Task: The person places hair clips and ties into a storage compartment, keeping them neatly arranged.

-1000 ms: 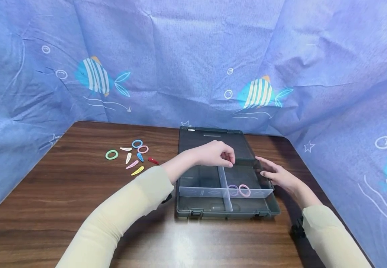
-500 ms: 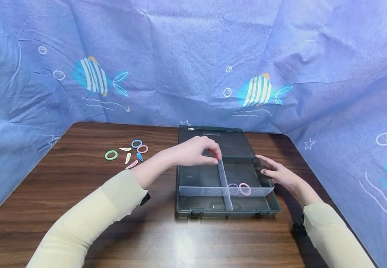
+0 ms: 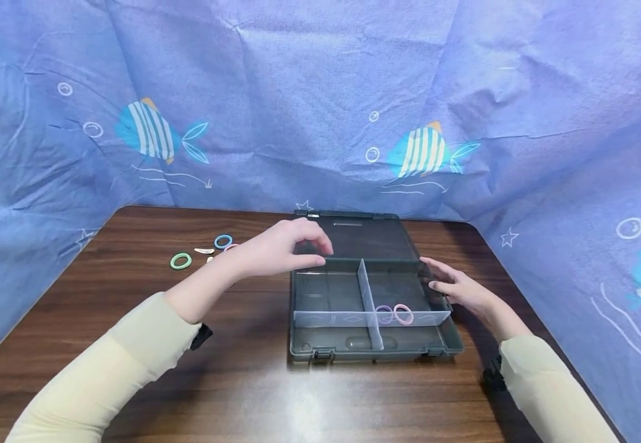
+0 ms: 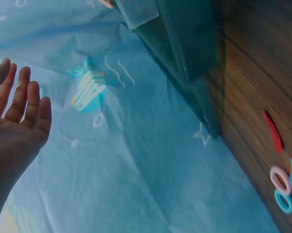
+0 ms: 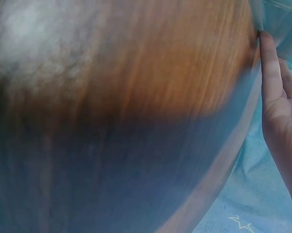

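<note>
On a wood-grain tabletop, a smoky plastic box between two bare hands

At the middle of the tabletop (image 3: 253, 381), a dark, reddish-brown surface with streaky grain and a glossy patch of light, stands an open box (image 3: 375, 355) of see-through grey plastic, low and rectangular. Its flat lid (image 3: 372, 237) is folded back beyond the tray, and two latches (image 3: 323, 353) mark the front wall. Thin, milky dividers (image 3: 331, 318) cross at right angles, making two deep compartments behind and two narrow ones in front. In the rear right compartment sit a purple ring (image 3: 385, 306) and a smooth pink ring (image 3: 403, 305), side by side, their lower parts seen through the frosted strip.

The left hand (image 3: 284, 249) hangs above the box's left side near the hinge, fingers loosely bent, thumb well apart from them, holding nothing. The right hand (image 3: 461, 289) has its fingers nearly straight, touching the box's right side; whether the thumb presses the rim is unclear.

To the left lie a rounded green ring (image 3: 181, 268), a blue ring (image 3: 223, 236) and a slim, teardrop white clip (image 3: 204, 251). The left wrist view adds a narrow red clip (image 4: 273, 132). Behind everything hangs creased blue fabric (image 3: 309, 92) printed with striped fish.
</note>
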{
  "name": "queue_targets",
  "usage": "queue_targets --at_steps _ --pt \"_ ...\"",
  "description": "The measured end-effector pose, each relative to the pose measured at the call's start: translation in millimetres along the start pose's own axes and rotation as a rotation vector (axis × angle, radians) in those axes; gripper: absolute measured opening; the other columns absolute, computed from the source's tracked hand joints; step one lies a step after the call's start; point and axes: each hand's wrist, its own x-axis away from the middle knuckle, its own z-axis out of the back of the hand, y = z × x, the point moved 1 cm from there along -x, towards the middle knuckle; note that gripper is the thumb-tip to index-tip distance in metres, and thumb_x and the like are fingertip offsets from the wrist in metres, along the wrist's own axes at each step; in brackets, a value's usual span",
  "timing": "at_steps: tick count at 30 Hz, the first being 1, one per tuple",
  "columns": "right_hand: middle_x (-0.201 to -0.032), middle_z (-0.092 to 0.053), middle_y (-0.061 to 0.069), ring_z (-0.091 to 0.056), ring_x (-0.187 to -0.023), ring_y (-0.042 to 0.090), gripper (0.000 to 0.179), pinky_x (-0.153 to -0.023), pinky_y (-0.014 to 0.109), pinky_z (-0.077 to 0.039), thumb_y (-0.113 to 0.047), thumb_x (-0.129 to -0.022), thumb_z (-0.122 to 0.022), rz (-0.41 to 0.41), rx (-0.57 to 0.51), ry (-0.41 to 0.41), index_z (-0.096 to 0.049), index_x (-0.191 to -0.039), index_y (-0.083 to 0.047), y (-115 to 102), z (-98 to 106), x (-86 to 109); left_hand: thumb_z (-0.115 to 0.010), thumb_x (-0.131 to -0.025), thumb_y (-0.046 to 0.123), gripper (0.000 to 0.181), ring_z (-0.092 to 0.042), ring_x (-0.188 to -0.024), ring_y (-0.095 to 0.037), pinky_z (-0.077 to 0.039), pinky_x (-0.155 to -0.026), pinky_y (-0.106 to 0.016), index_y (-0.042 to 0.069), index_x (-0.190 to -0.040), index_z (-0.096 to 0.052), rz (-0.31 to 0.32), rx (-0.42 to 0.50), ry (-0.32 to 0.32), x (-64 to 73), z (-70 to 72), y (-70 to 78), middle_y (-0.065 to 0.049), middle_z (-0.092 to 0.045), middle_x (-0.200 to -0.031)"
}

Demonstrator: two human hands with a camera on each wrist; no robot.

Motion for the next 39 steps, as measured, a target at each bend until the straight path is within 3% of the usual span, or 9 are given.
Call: queue_targets --at_steps 5,11,20,28,32,39 --pt "-0.156 -0.009 0.019 -0.025 -0.134 0.044 0.063 -0.091 0.047 -0.043 -0.018 -0.098 -0.050 0.003 -0.010 -0.003 -0.017 -0.151 -0.019 1 -2 -0.8 -0.070 -0.086 0.021 0.016 -0.051 -0.097 -0.007 -0.043 -0.082 -0.028 0.022 -0.101 -0.066 0.000 -0.006 0.072 16.6 14.1 -7.2 0.012 -0.063 -0.100" --pt "-0.156 -0.007 0.021 -0.023 -0.135 0.046 0.063 -0.094 0.056 -0.039 -0.019 -0.098 -0.049 -0.007 0.008 0.000 -0.017 -0.152 -0.021 0 -2 -0.3 -0.072 -0.084 0.019 0.018 -0.053 -0.100 -0.008 -0.042 -0.087 -0.033 0.023 -0.100 -0.067 0.011 0.003 0.162 40.6 31.4 -17.7 0.010 -0.065 -0.100" --pt "-0.156 -0.007 0.021 -0.023 -0.134 0.046 0.063 -0.092 0.054 -0.041 -0.019 -0.098 -0.050 -0.009 0.012 -0.012 -0.016 -0.152 -0.020 1 -1 -0.8 -0.070 -0.086 0.024 0.022 -0.049 -0.096 -0.006 -0.040 -0.077 -0.025 0.032 -0.106 -0.065 0.244 0.005 0.240 83.8 51.2 -32.3 0.015 -0.059 -0.107" --pt "-0.155 -0.005 0.024 -0.021 -0.134 0.047 0.064 -0.089 0.046 -0.043 -0.017 -0.098 -0.050 0.014 -0.020 -0.008 -0.015 -0.152 -0.018 4 1 2.0 -0.072 -0.083 0.020 0.022 -0.050 -0.099 -0.006 -0.039 -0.078 -0.027 0.026 -0.103 -0.066 0.273 -0.145 0.344 113.5 61.2 -52.4 0.010 -0.062 -0.105" --pt "-0.155 -0.005 0.025 -0.021 -0.134 0.046 0.064 -0.091 0.048 -0.043 -0.019 -0.098 -0.050 0.017 -0.009 -0.014 -0.015 -0.152 -0.018 5 1 2.0 -0.074 -0.081 0.015 0.022 -0.050 -0.098 -0.006 -0.039 -0.082 -0.026 0.022 -0.101 -0.067 0.298 -0.194 0.389 131.6 62.4 -66.7 0.009 -0.064 -0.103" --pt "-0.155 -0.001 0.026 -0.019 -0.135 0.048 0.064 -0.095 0.058 -0.038 -0.022 -0.099 -0.049 0.001 0.023 -0.031 -0.012 -0.152 -0.019 2 0 2.0 -0.073 -0.082 0.017 0.022 -0.048 -0.101 -0.008 -0.035 -0.083 -0.029 0.018 -0.103 -0.067 0.444 -0.176 0.437 160.0 62.0 -91.5 0.001 -0.064 -0.107"
